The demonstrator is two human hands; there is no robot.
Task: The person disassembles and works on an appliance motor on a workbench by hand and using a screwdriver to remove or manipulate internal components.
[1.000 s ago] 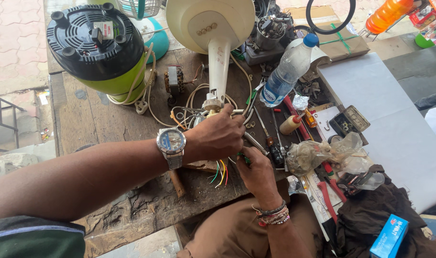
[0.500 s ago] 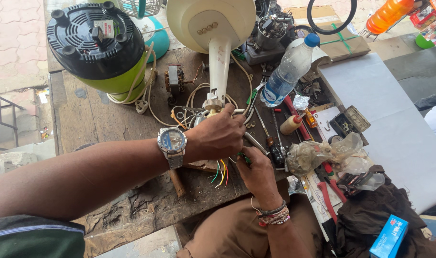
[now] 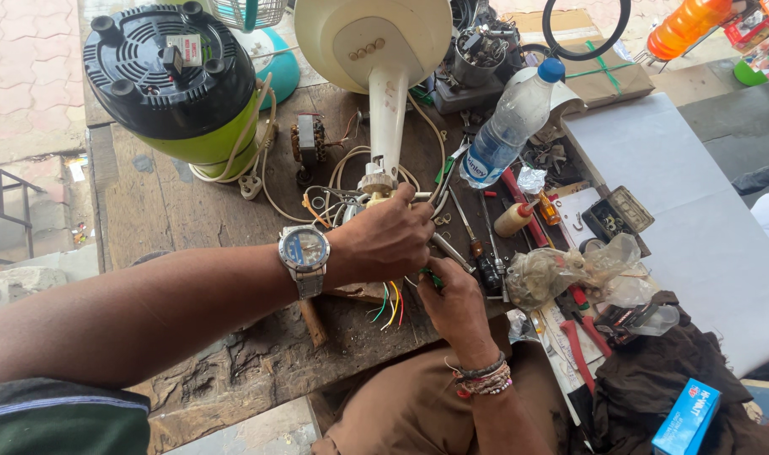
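My left hand (image 3: 386, 240), with a wristwatch (image 3: 305, 254) on the wrist, is closed over the lower end of a cream fan stand (image 3: 388, 109) lying on the worn wooden bench (image 3: 174, 219). Several coloured wires (image 3: 389, 302) hang from under that hand. My right hand (image 3: 452, 295) sits just below and to the right, fingers pinched on a small green-handled tool (image 3: 432, 278) pointed at the wires. Beaded bracelets circle my right wrist. What lies beneath my left palm is hidden.
A black and green mixer base (image 3: 178, 80) stands at the back left with a white cord and plug (image 3: 251, 181). A plastic water bottle (image 3: 509, 126), screwdrivers, red pliers (image 3: 580, 333), crumpled plastic bags (image 3: 570, 270) and a white board (image 3: 688, 211) crowd the right.
Both hands stay in nearly the same place; my left hand has shifted slightly on the fan stand's end.
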